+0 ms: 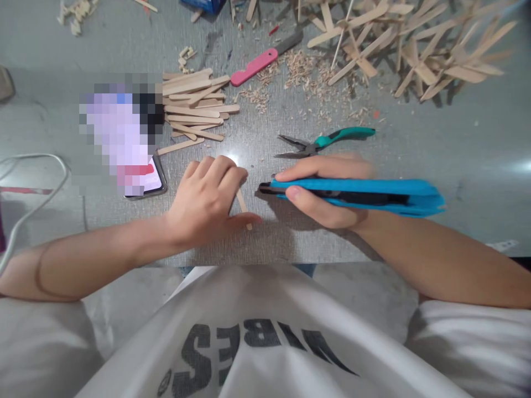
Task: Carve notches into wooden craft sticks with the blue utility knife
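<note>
My right hand (327, 190) is wrapped round a blue utility knife (373, 193) with a black slider track, its tip pointing left. Under my left hand (209, 199) lies a wooden craft stick (243, 205), held between the thumb and fingers against the table; most of it shows in the gap, with one end just below the thumb. The knife's tip is a short way right of the stick, not touching it. Green-handled pliers (321, 142) lie with jaws parted just beyond my right hand.
A pile of craft sticks (199, 108) lies beyond my left hand, near a partly blurred phone (155, 182). A pink-handled knife (255, 66) rests among wood shavings (305, 69). Joined stick structures (418, 47) stand at the back right. A white cable (62, 166) curves at left.
</note>
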### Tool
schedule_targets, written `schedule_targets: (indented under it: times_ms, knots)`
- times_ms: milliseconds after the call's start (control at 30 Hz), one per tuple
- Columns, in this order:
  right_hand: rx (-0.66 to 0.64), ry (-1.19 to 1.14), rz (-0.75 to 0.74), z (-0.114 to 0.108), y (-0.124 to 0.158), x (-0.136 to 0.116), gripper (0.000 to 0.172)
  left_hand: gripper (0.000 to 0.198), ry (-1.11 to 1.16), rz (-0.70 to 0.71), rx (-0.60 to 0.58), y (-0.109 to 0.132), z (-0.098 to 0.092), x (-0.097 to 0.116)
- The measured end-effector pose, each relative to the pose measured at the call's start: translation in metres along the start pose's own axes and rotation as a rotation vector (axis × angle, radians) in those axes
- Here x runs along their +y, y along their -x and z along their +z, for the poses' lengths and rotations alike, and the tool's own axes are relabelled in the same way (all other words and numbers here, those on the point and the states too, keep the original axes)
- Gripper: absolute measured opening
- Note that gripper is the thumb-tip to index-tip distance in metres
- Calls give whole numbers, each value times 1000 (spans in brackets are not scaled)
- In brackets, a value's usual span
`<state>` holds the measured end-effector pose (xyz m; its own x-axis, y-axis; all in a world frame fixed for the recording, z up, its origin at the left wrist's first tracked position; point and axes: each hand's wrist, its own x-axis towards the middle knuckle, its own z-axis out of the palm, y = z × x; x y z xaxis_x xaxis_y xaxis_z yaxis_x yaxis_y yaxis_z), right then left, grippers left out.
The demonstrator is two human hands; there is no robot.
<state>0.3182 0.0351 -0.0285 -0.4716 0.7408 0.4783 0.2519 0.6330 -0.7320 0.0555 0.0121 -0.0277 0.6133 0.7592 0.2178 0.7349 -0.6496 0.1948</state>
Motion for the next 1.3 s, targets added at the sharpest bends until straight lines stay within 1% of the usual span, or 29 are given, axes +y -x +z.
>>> schedule_targets:
  times_ms: [100,233,300,467,500,633,733,800,900,1000,1067,1100,1167,1300]
  knots:
    - [-36,36,-73,2,-1,0,10,71,-62,21,-11,0,-1,0]
    - [-25,55,-96,4,0,1,9,47,-51,165,-86,0,1,-4]
    - [-29,65,-95,3,0,1,10,38,-17,191,-102,-1,1,-6]
    - [-10,66,-68,0,-1,0,10,42,2,95,-126,-2,-1,-4]
    - [0,67,-68,0,-1,0,10,40,-6,85,-127,-2,-3,-2]
    - [21,74,-68,0,-2,1,11,12,-93,66,-86,2,-8,5]
    - [16,84,-56,0,-1,1,13,19,-161,86,-82,2,-10,4]
    - [22,88,-46,-1,-1,0,13,19,-128,110,-67,1,-9,2]
    - [48,90,-52,-3,-1,-1,13,22,78,94,-13,-2,-5,-3]
    - [58,122,-56,-3,-1,-1,13,16,248,-19,27,-4,-4,-4]
    - [58,125,-79,-2,-1,-1,14,14,263,-92,17,-6,-4,-4]
    - [51,120,-88,-1,-1,-1,14,14,257,-105,3,-7,-5,-5]
    - [35,110,-95,1,-1,0,15,18,234,-86,-24,-11,-4,-9]
    - [17,136,-81,6,0,1,14,35,185,-39,-71,-16,1,-15]
